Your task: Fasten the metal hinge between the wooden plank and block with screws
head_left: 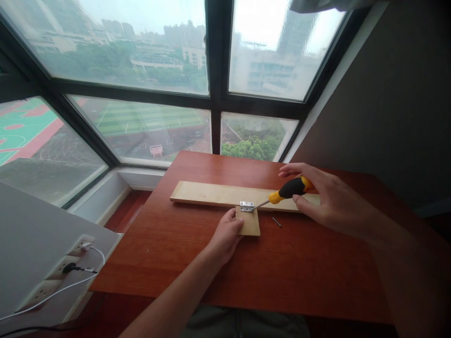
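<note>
You are using two hands, one left hand [225,234] and one right hand [327,199], and you are looking at two wooden pieces: one long board [211,193] and one small block [251,224]. You are also seeing one hinge [247,205], one screwdriver [291,188], one loose screw [276,221] and one table [183,253]. One power strip [59,274] is carrying two plugs.

Yellow-black screwdriver [291,188] tip meets silver hinge [247,206] lying across small block [249,224] and plank [211,193]

I was looking into an ordinary room high up in a city building, a flat by its look rather than a workshop. A dark-framed bay window [218,70] gave onto a sports pitch [148,119] far below, and a reddish tabletop [176,267] stood against it. Wall sockets [59,274] held cables, and only a screwdriver [291,188] and a wooden board [207,193] hinted at handiwork.
</note>
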`<state>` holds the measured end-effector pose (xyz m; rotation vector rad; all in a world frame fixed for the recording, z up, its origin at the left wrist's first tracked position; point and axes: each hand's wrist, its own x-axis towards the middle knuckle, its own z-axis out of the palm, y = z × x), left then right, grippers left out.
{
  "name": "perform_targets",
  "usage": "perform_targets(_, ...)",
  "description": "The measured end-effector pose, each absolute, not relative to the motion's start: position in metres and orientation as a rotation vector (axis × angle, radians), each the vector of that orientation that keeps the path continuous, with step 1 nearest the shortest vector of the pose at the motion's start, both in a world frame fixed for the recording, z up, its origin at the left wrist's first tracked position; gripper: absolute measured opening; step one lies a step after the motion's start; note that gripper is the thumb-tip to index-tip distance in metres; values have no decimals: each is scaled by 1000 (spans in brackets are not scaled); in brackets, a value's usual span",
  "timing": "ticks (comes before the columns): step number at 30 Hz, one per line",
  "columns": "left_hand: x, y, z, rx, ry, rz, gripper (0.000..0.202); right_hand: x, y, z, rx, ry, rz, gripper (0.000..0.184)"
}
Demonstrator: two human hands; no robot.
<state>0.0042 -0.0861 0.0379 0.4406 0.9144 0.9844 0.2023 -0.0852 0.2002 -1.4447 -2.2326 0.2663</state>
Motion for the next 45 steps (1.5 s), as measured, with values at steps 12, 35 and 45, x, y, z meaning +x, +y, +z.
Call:
perform_targets(12,3,-86,37,452,895,967,33,201,-77,200,-1767,-2166,-71,37)
perform_targets(35,3,-85,39,439,888,976,35,194,-83,204,-1536,-2221,137,37)
perform_targets(45,6,-84,39,421,909,977,38,188,-83,205,-1543,-2174,140,37)
